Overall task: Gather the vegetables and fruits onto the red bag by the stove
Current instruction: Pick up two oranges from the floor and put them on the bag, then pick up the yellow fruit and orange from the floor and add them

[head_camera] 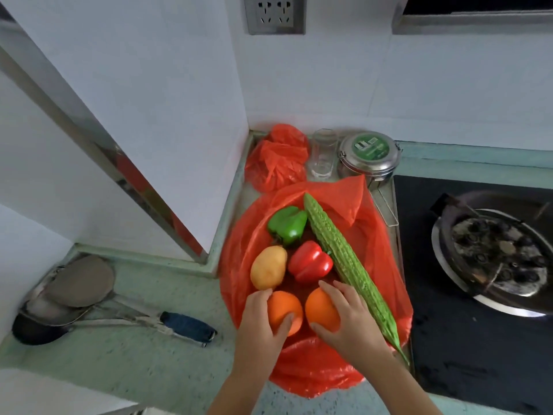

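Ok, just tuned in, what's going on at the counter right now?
A person has both hands on produce over the red bag spread beside the stove. The left hand grips one orange; the right hand grips the other orange. A potato, red pepper, green pepper and bitter gourd already lie on the bag.

White wall (329,85), wall socket (274,14), green countertop (134,360).
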Demonstrator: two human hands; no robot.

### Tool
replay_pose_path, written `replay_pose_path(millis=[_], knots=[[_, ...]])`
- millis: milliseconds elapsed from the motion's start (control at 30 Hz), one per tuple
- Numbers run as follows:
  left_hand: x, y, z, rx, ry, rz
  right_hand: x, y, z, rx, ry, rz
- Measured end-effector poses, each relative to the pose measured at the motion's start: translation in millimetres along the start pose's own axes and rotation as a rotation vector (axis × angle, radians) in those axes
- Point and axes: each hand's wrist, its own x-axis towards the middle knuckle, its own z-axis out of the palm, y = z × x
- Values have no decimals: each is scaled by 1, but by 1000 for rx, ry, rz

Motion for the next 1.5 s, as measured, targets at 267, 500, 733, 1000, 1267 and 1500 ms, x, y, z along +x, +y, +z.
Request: replay_pose_path(millis=[267, 500, 733, 1000, 1267, 1500], knots=[[18, -6, -17, 67, 15, 295, -11, -14, 0, -16, 169, 84], [30, 9, -41, 85, -82, 631, -35, -32, 0, -139, 417, 131], [28, 38, -53, -2, -172, 913, -81, -55, -4, -259, 681, 246], [-15, 90, -28, -164, -369, 1116, -166, -56, -4, -271, 923, 484], [-106, 148, 2, -236, -553, 1324, -277, -50, -6, -333, 1160, 713], [-224, 207, 33, -262, -649, 1502, -403, -28, -12, -389, 1293, 932]])
